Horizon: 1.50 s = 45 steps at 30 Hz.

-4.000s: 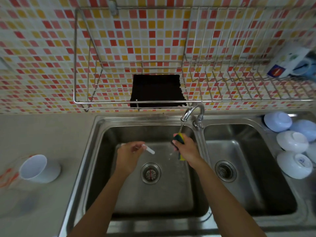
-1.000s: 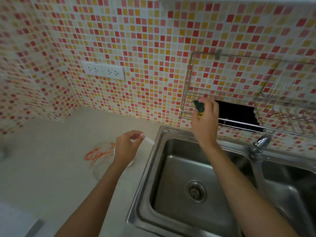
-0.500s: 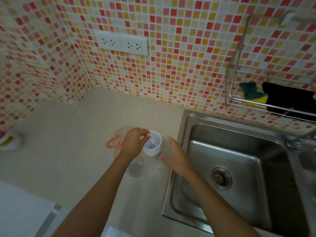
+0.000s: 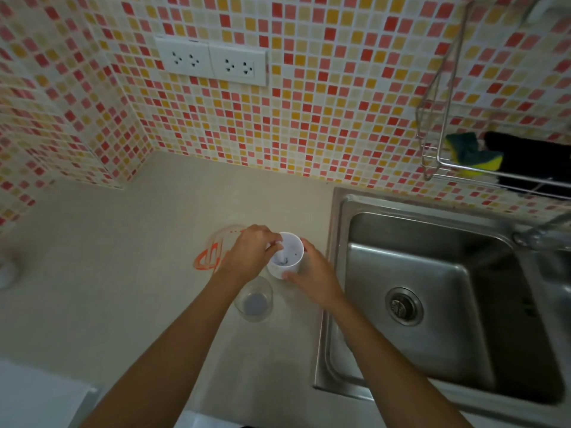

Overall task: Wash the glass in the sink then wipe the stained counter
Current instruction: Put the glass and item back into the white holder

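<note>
1. Two hands are seen over the counter (image 4: 129, 273), meeting at a white cup (image 4: 285, 255) that stands upright just left of the sink (image 4: 432, 304).
2. The left hand (image 4: 248, 257) is held at the cup's rim with its fingers curled; a small white object seems to be pinched at the fingertips, but what it is cannot be made out.
3. The right hand (image 4: 315, 273) is wrapped round the right side of the cup, the thumb lying along its lower wall; the remaining fingers are hidden behind the cup.
4. A dark mark is seen inside the cup, too small and blurred to be identified.
5. A clear glass (image 4: 254, 299) stands upright on the counter just in front of the cup, partly covered by the left forearm.
6. An orange stain (image 4: 208, 257) is spread on the counter beside the left hand; part of it is covered by that hand.
7. A green-and-yellow sponge (image 4: 472, 154) lies in a wire rack (image 4: 432, 143) on the tiled wall, next to a black cloth (image 4: 531, 162) that is cut off by the right edge.
8. The tap (image 4: 540, 236) is blurred and cut off at the right edge.
9. A blurred white object (image 4: 7, 271) is cut off at the left edge.
</note>
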Available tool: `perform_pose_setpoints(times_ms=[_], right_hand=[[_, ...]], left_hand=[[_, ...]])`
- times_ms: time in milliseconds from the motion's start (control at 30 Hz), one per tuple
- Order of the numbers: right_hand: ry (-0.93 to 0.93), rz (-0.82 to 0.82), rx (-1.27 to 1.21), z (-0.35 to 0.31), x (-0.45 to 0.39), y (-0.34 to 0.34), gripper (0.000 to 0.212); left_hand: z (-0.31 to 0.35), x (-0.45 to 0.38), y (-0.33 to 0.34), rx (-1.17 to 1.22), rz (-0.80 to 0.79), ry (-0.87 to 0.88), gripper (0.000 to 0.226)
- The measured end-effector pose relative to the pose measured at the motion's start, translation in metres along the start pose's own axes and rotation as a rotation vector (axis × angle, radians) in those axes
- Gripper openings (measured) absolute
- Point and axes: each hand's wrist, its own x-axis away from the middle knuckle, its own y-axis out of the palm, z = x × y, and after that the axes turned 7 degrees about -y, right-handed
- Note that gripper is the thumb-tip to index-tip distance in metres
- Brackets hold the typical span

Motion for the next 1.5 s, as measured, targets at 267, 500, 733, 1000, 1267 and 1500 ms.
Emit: perform_pose_setpoints(times_ms=[267, 500, 733, 1000, 1267, 1500], right_hand=[[0.042, 0.055, -0.076, -0.003, 0.001, 0.005, 0.07], [0.071, 0.048, -0.139, -0.002, 0.001, 0.016, 0.076], [0.122, 0.066, -0.19, -0.009, -0.002, 0.011, 0.084], [0.22, 0.015, -0.209, 0.008, 0.033, -0.021, 0.087], [0.174, 0.009, -0.145, -0.029, 0.055, -0.052, 0.062], [-0.035, -0.054, 0.172, -0.066, 0.043, -0.052, 0.073]], left_hand=[[-0.003, 0.004, 0.005, 0.012, 0.047, 0.03, 0.018], [0.009, -0.007, 0.004, -0.147, -0.113, 0.007, 0.029], [-0.004, 0.012, 0.0, 0.054, -0.058, -0.037, 0.038], [-0.052, 0.124, 0.021, 0.364, 0.156, -0.318, 0.078], [-0.049, 0.128, 0.06, 0.548, 0.069, -0.408, 0.076], [-0.035, 0.103, 0.067, 0.611, 0.03, -0.326, 0.079]])
